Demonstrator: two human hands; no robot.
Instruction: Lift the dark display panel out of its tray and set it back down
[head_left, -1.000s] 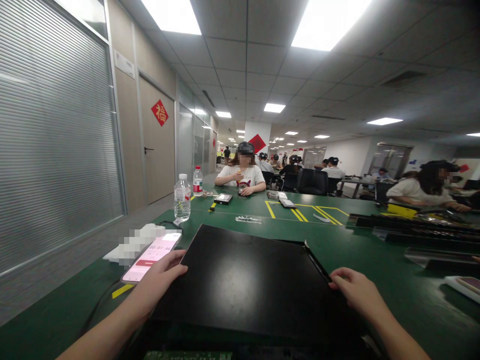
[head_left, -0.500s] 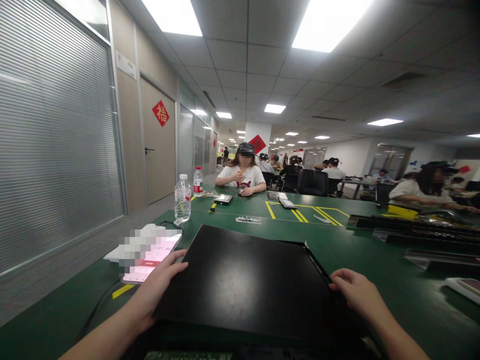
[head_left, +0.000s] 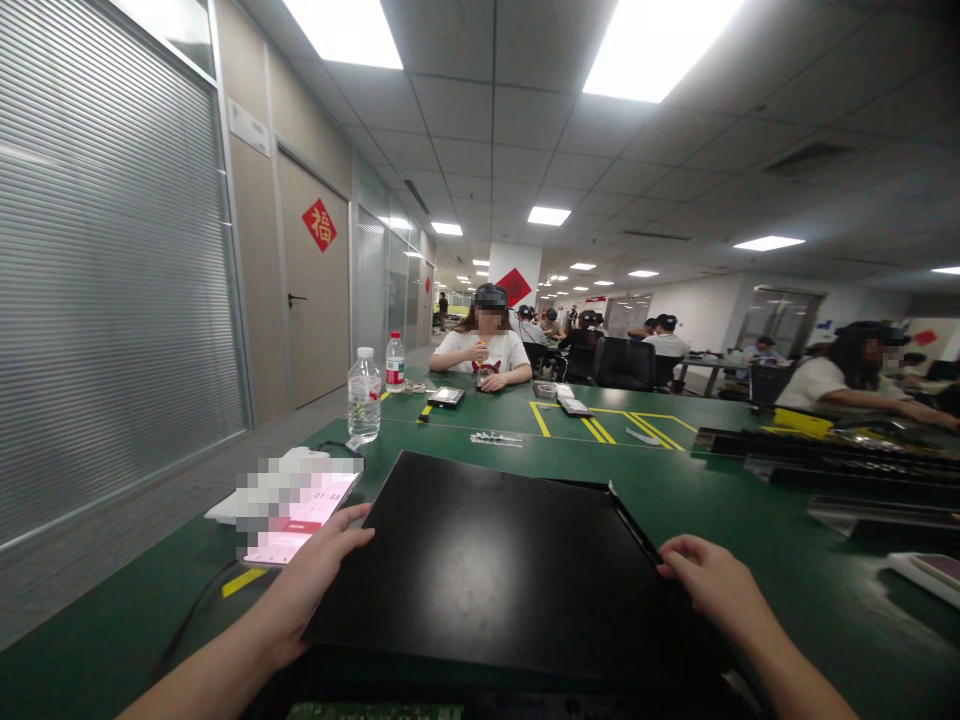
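Note:
A flat black panel (head_left: pixel 457 560), smooth with a patch of reflected light, lies tilted in front of me. My left hand (head_left: pixel 330 555) grips its left edge, the thumb on the upper face and the fingers outside. At the right edge, my right hand (head_left: pixel 697 570) pinches the thin black rim (head_left: pixel 634 520); whether rim and panel are one piece I cannot tell. Below the panel's near edge, a strip of green circuit board (head_left: pixel 375 711) shows inside a dark casing, mostly hidden.
On the green table (head_left: pixel 420 450), a lit phone (head_left: pixel 300 520) and a water bottle (head_left: pixel 364 395) stand left. Black metal strips (head_left: pixel 862 515) and a white-edged device (head_left: pixel 926 580) lie right. Hard drives (head_left: pixel 446 398) sit farther back, before a seated person (head_left: pixel 484 350).
Both hands keep their hold and the panel stays nearly in place. The view has shifted very slightly.

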